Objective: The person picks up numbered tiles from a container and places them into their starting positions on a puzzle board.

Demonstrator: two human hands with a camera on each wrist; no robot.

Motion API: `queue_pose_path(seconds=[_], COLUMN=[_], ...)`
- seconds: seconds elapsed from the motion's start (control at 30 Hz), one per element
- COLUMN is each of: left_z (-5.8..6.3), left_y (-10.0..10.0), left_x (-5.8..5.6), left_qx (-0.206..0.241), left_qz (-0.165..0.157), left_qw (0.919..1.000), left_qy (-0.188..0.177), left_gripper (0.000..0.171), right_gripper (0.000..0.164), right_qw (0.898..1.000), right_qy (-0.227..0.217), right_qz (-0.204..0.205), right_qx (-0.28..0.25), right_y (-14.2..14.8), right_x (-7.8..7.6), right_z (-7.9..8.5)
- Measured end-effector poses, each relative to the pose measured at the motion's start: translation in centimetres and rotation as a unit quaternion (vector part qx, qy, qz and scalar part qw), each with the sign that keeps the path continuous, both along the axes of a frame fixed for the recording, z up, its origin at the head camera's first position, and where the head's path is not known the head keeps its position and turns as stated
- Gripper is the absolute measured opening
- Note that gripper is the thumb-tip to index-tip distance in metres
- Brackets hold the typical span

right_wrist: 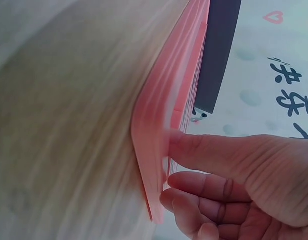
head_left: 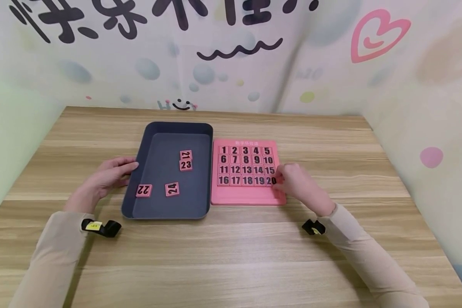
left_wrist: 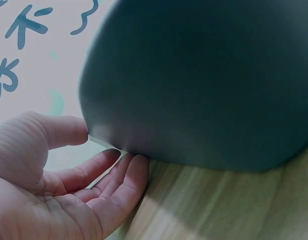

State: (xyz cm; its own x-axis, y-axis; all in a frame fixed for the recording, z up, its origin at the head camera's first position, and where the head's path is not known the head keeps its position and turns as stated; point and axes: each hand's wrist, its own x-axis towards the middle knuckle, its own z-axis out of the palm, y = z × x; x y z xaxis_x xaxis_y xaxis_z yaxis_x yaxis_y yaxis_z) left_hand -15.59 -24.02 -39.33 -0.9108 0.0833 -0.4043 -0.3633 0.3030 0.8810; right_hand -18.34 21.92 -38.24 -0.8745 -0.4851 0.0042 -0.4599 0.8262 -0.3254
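Observation:
My left hand (head_left: 108, 176) holds the left rim of a dark grey tray (head_left: 140, 145); in the left wrist view its thumb (left_wrist: 69, 131) is at the rim and the fingers lie against the outer wall. Inside the tray are pink number tiles: 21 (head_left: 185, 155), 23 (head_left: 185, 165), 22 (head_left: 143, 191) and 24 (head_left: 172, 189). Over the right side of a pink number board (head_left: 246, 196), my right hand (head_left: 298, 184) pinches at the 20 tile (head_left: 270, 181) with thumb and index finger. Tiles 1 to 20 stand in ordered rows on the board.
The board lies right beside the tray on a wood-grain table (head_left: 246, 261). Behind the table rises a wall (head_left: 111, 77) with printed characters and bubbles. A black strap (head_left: 100, 227) is on the left wrist, another black strap (head_left: 313, 227) on the right.

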Motion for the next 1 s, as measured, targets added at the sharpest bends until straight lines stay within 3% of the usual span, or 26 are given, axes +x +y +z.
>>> queue_pose_path(seconds=[0.37, 0.53, 0.77, 1.0], left_z=[0.0, 0.0, 0.1, 0.2], left_y=[0.1, 0.1, 0.1, 0.2], left_x=[0.1, 0.0, 0.0, 0.1], left_qx=[-0.008, -0.007, -0.007, 0.006], left_qz=[0.004, 0.0, 0.003, 0.004], left_qw=[1.0, 1.0, 1.0, 1.0], left_qy=[-0.003, 0.0, 0.005, 0.006], left_gripper=[0.065, 0.065, 0.063, 0.063], right_gripper=[0.023, 0.023, 0.028, 0.033], right_qw=[0.999, 0.997, 0.989, 0.97], right_qy=[-0.032, -0.025, -0.027, -0.054], right_qz=[-0.007, 0.022, 0.071, 0.134], right_qx=[-0.016, -0.067, -0.13, -0.197], right_y=[0.1, -0.9, -5.0, -10.4], right_x=[-0.8, -2.0, -4.6, -6.1], right_z=[0.3, 1.4, 2.1, 1.7])
